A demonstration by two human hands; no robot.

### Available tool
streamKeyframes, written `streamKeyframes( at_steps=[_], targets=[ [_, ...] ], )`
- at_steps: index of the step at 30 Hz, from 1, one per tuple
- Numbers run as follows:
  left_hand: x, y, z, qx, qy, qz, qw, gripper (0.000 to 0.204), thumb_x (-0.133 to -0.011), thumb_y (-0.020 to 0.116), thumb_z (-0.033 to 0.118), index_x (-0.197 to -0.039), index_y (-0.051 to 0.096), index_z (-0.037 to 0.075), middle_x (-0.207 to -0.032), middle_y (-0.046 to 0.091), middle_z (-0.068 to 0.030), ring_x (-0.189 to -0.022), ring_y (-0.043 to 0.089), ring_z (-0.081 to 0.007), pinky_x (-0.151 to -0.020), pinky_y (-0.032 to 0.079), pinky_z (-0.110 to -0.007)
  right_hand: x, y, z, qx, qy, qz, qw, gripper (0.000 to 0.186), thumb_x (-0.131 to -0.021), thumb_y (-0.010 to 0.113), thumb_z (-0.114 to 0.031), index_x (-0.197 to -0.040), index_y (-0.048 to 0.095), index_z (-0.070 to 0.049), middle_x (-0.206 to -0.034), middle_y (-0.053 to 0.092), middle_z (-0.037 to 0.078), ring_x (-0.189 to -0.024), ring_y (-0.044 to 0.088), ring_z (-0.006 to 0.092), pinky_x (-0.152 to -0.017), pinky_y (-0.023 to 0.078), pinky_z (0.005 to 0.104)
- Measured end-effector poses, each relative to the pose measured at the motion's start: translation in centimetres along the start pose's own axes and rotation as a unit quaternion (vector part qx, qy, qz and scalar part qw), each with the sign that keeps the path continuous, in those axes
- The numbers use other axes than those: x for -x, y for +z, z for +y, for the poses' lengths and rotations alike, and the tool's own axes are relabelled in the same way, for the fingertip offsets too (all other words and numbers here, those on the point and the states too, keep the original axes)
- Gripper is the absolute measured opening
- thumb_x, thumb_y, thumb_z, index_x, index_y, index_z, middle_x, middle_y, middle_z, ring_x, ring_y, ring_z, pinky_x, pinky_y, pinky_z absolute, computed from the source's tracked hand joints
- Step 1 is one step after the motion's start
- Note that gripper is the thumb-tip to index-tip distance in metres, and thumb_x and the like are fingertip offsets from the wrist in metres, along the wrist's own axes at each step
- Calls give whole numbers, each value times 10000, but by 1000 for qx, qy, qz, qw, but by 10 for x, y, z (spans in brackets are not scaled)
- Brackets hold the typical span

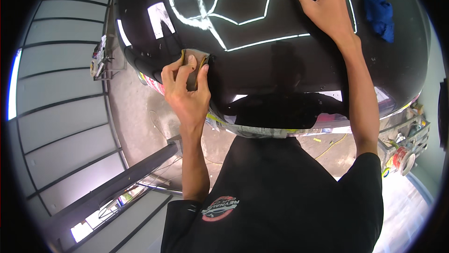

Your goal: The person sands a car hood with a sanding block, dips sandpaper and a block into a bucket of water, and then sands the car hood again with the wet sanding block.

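A glossy dark car body panel (pixel 280 66) fills the upper middle, mirroring white hexagonal ceiling lights and my own outline. On its left part, my left hand (pixel 189 82) grips a folded piece of sandpaper (pixel 195 61), brownish grey with yellowish edges, pressed against the surface. Fingers and thumb hold it from both sides. Farther up and right, my right hand (pixel 325 3) rests at the panel with fingers bent and apart; nothing shows in it, though some fingertips run out at the top edge. A crumpled blue cloth (pixel 380 18) lies on the panel to the right of that hand.
Newspaper masking (pixel 262 132) lines the panel's near edge, close to my body. At the right stands a metal rack (pixel 414 133) with a red and white container (pixel 401 158). A cluttered stand (pixel 99 61) is at the left, before a grey panelled wall (pixel 65 84). Cables cross the floor.
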State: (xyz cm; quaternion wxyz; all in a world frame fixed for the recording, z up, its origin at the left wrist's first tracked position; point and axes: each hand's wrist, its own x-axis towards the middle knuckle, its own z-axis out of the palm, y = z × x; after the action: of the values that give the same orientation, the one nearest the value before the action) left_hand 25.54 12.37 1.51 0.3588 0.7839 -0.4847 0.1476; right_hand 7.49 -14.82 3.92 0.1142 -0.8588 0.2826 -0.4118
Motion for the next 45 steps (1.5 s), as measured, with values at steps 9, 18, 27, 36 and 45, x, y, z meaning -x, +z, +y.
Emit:
streamKeyframes(
  at_steps=[9,18,27,36,45],
  targets=[
    [-5,7,10,-29,0,11,1000,211,-809,831,-12,-1004,751,-2,-1016,626,-130,-870,642,-256,-799,523,-364,3,-4,-10,-25,18,-21,999,146,-864,743,-133,-995,735,-70,-1129,557,119,-1149,449,313,-1054,368,470],
    [-11,7,16,-39,15,-10,999,226,-807,813,-20,-1021,742,-2,-1058,587,-172,-943,602,-305,-813,505,-391,6,-5,-11,-33,22,-25,999,161,-861,740,-133,-1005,735,-62,-1115,562,121,-1136,453,310,-1046,374,465],
    [-2,1,15,-30,6,-27,999,235,-800,814,-42,-1020,741,-4,-1062,585,-179,-937,608,-310,-811,509,-394,5,-4,-9,-23,15,-17,999,144,-858,740,-126,-989,732,-64,-1097,568,117,-1121,458,304,-1030,378,453],
    [-6,4,14,-50,38,-12,998,205,-814,815,-42,-1005,744,-22,-1016,603,-142,-894,633,-253,-785,523,-350,4,-4,-5,20,24,-44,999,144,-855,739,-121,-989,734,-67,-1084,569,112,-1116,461,302,-1041,368,443],
    [-2,1,13,-44,35,-20,998,191,-822,813,-34,-999,745,-16,-1017,599,-136,-889,630,-253,-784,519,-351,9,-3,-9,-26,1,-19,1000,140,-862,738,-127,-989,734,-66,-1079,565,102,-1114,455,292,-1043,363,445]
  ],
)
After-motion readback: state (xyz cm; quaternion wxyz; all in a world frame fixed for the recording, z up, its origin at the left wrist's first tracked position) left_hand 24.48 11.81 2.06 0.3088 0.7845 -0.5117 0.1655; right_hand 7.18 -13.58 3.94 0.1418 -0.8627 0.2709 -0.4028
